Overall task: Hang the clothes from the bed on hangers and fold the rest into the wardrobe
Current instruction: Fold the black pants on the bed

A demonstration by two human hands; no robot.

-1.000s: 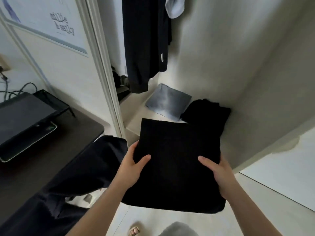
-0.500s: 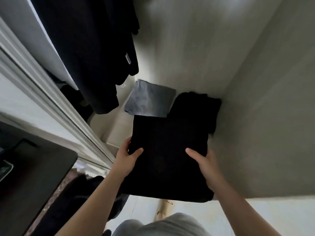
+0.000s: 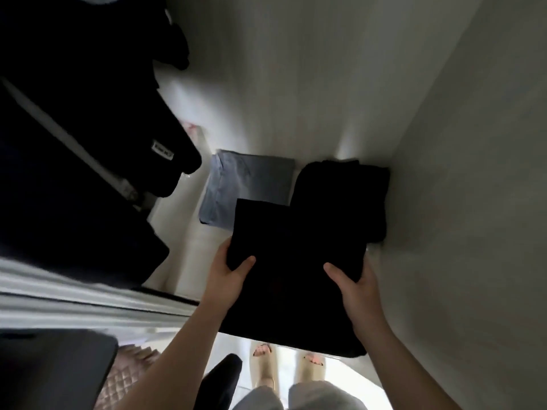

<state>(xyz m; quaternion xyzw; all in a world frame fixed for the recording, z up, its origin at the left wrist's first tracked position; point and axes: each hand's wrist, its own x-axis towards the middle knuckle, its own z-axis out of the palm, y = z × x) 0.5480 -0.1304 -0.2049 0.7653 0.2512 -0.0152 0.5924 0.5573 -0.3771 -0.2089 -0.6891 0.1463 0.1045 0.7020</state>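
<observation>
Where the hanging clothes (image 3: 88, 143) fill the upper left, they show only as one dark mass cut off by the edge, with a small white label (image 3: 162, 150) whose print is too blurred to read. Below them the door frame (image 3: 74, 300) is a pale smear, and a dark tabletop (image 3: 53, 365) is cropped at the lower left corner, with quilted fabric (image 3: 127, 377) just beside it. On the wardrobe (image 3: 444, 202) floor a folded grey garment (image 3: 248, 184) lies toward the back, its near right corner hidden under the black garment (image 3: 290, 276) held in front of it. The left hand (image 3: 228, 276) grips that garment's left edge, thumb laid on top and pointing inward, the fingers hidden beneath the cloth. The garment is flat and folded, held over the front of the wardrobe floor, its near edge hanging out above two sandalled feet (image 3: 263, 362). Whether it touches the floor cannot be told. The right hand (image 3: 358, 288) grips the right edge the same way, thumb on top, fingers out of sight below. Both forearms reach up from the bottom edge. Behind it, a black pile (image 3: 343, 199) sits in the back right corner against the wall, its near part covered and its folds too dark to make out.
</observation>
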